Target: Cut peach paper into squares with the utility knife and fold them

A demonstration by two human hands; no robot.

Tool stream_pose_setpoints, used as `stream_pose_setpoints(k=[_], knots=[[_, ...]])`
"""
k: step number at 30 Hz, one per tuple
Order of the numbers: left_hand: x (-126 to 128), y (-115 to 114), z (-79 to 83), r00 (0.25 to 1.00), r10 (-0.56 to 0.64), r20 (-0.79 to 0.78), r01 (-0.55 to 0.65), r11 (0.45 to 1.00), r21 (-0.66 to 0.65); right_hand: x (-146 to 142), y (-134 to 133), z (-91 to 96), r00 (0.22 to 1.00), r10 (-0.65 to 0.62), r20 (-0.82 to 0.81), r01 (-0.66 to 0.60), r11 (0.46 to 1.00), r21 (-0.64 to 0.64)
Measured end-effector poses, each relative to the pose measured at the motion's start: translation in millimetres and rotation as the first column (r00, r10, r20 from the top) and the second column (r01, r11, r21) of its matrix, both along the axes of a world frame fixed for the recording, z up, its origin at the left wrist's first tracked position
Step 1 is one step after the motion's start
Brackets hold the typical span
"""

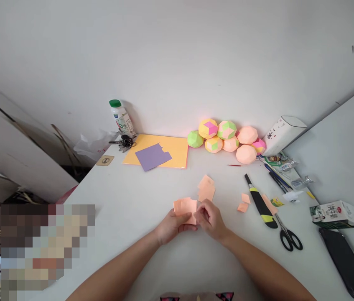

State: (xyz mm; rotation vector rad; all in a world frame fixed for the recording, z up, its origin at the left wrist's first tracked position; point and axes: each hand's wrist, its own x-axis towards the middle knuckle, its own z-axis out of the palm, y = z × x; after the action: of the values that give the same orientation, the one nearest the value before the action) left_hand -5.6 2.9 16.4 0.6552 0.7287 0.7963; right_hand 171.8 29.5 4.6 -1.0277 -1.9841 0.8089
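Left hand: our left hand (171, 225) grips the peach paper (185, 207) from below, fingers closed on its lower edge.
Right hand: our right hand (210, 217) pinches the paper's right edge, fingers curled tight.
Paper: held between both hands just above the table (126, 217), near our body; its long axis runs left to right.
Nearer hand: both touch it; the left carries more of it.
Nearby: loose peach pieces (206, 188) lie just beyond; knife (260, 202) and scissors (286, 234) sit to the right, paper balls (223, 140) far back.
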Motion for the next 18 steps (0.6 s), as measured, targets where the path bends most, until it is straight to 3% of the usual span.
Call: stream_pose_setpoints(k=[6,18], knots=[[0,0,6.9,0.999,-0.038,0.017,0.037,0.998,0.056,-4,1,-12.0,0.999,0.031,-0.042,-0.035,0.994,-0.101],[-4,1,2.3,0.995,-0.079,0.055,0.076,0.996,0.044,-2,6,-12.9,0.997,0.040,-0.072,-0.047,0.995,-0.091]])
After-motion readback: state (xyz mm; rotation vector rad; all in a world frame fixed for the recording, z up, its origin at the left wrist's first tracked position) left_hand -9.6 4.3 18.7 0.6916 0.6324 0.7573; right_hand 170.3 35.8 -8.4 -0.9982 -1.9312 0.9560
